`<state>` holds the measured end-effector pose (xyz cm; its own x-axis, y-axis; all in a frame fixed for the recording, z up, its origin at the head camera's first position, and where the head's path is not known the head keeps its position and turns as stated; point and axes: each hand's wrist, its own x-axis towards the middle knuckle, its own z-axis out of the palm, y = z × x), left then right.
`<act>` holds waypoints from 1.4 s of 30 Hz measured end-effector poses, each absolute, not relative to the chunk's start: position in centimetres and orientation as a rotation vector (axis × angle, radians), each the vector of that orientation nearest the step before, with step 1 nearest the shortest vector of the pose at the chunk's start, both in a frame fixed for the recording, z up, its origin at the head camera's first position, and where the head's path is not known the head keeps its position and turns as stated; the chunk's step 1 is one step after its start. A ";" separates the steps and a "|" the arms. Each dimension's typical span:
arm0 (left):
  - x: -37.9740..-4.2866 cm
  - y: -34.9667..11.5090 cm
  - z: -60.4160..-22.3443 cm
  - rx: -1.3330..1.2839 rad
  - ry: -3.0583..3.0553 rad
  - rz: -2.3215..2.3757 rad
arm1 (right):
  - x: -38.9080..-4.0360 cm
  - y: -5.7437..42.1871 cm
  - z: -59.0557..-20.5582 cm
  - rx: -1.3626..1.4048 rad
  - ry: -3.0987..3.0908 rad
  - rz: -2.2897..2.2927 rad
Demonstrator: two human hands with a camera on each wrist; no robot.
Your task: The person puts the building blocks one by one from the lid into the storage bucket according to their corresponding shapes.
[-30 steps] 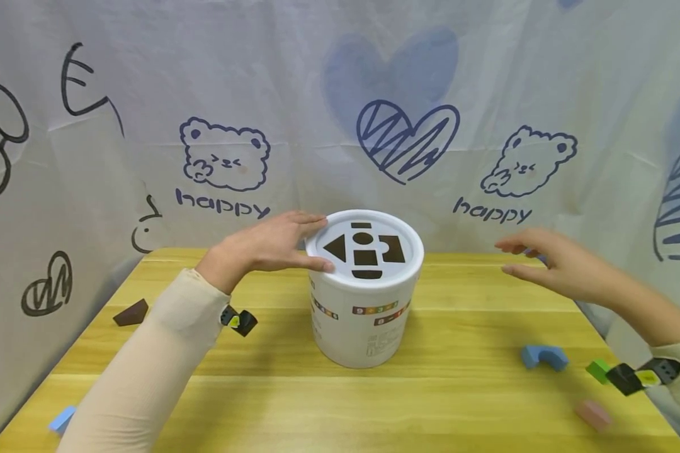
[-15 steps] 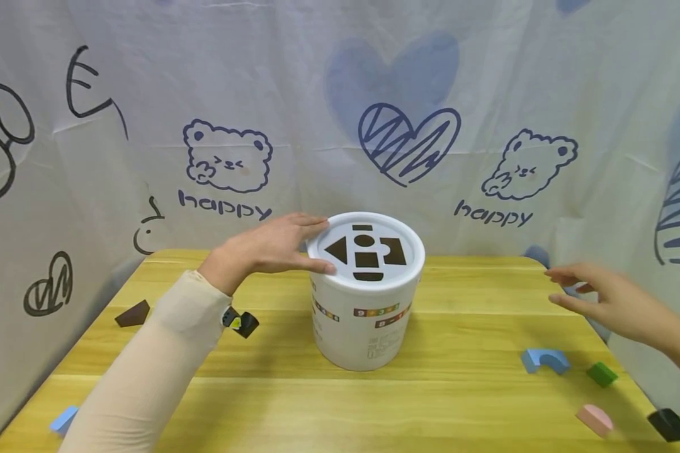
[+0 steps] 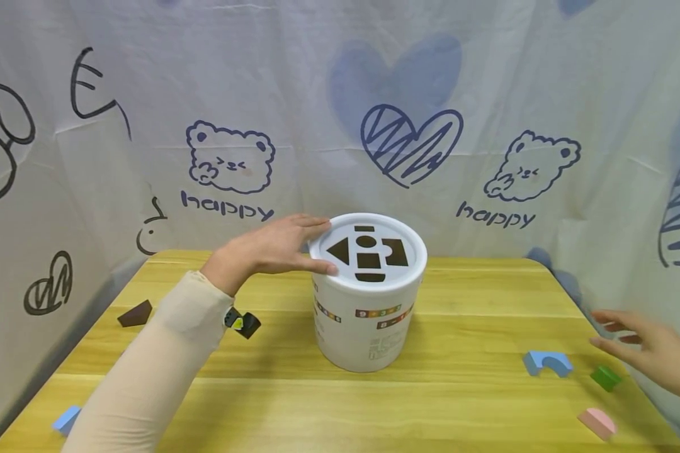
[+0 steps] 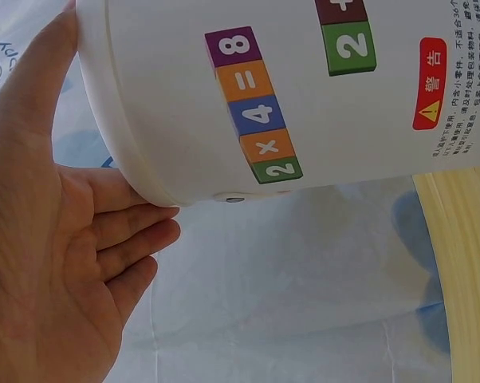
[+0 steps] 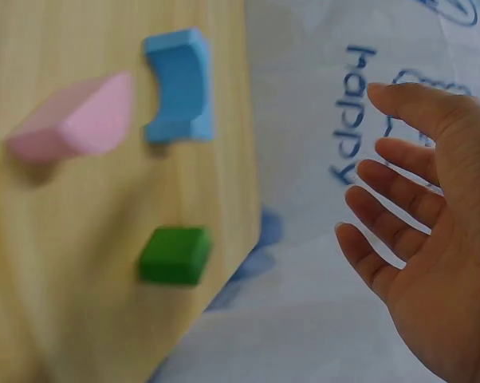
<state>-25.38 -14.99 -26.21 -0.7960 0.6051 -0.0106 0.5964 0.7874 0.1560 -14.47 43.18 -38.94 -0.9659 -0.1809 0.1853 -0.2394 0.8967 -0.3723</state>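
Observation:
A white lidded bucket (image 3: 368,327) stands upright mid-table, its lid pierced by several shaped holes. My left hand (image 3: 277,245) rests across the left edge of the lid, thumb and fairly straight fingers spread along the rim. In the left wrist view the fingertips (image 4: 164,214) touch the rim. At the table's right edge my right hand (image 3: 651,352) hovers with nothing in it, its fingers loosely spread. Nearest to it is a green block (image 3: 606,378). Beside that lie a blue arch block (image 3: 547,363) and a pink half-round block (image 3: 597,423).
On the left of the wooden table (image 3: 459,409) lie a dark brown block (image 3: 135,313) and a light blue block (image 3: 67,419), partly behind the left sleeve (image 3: 147,371). A white cloth (image 3: 317,63) with drawings hangs behind and at both sides.
My right hand has moved right and toward me, from beside the bucket to the table's right edge. The green and pink blocks have come into fuller view. My left hand stays on the bucket.

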 end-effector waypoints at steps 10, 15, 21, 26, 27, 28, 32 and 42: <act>-25.5 -15.0 -26.3 0.975 2.914 0.225 | -13.2 45.3 -42.6 0.149 -3.002 0.682; -25.4 -14.9 -26.4 0.959 2.906 0.237 | -12.5 46.3 -44.0 0.125 -3.009 0.690; -25.5 -14.9 -26.4 0.982 2.903 0.231 | -12.5 46.8 -45.3 0.111 -3.025 0.703; -25.4 -15.0 -26.3 0.997 2.901 0.228 | -12.7 47.0 -46.1 0.122 -3.008 0.681; -25.4 -15.0 -26.3 0.995 2.900 0.229 | -12.6 47.0 -46.3 0.132 -2.990 0.671; -25.4 -15.0 -26.3 0.988 2.901 0.230 | -12.6 47.0 -46.5 0.145 -2.967 0.662; -25.4 -14.9 -26.3 0.976 2.906 0.232 | -12.4 47.0 -46.9 0.165 -2.912 0.617; -25.4 -15.0 -26.3 0.992 2.907 0.222 | -12.1 46.5 -46.5 0.118 -2.991 0.580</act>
<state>-25.39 -14.96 -26.32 -0.7910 0.6117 -0.0120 0.6028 0.7826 0.1556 -12.13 46.48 -46.50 -0.9927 -0.0584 0.1053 -0.0936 0.9247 -0.3690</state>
